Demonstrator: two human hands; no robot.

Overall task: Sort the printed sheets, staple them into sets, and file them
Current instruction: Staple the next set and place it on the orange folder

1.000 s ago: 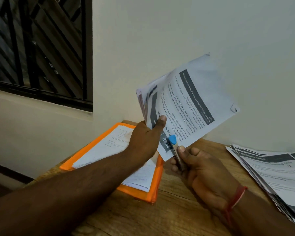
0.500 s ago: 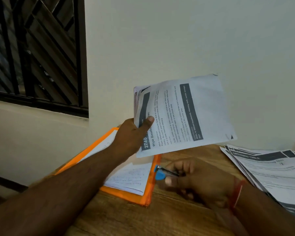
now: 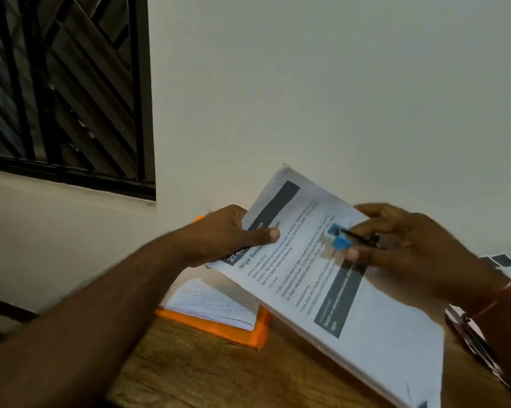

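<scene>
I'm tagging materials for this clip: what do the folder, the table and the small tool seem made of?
The folder is likely plastic: bright orange, smooth, with a seamed edge. The table looks like wood or wood-look laminate, matte, with brown grain showing. The tool has thin dark arms, probably metal, and blue tips, seemingly plastic; blur leaves it open.

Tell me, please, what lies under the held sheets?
An orange folder with a handwritten page, on the wooden table; the sheets and left hand cover its far part.
</scene>
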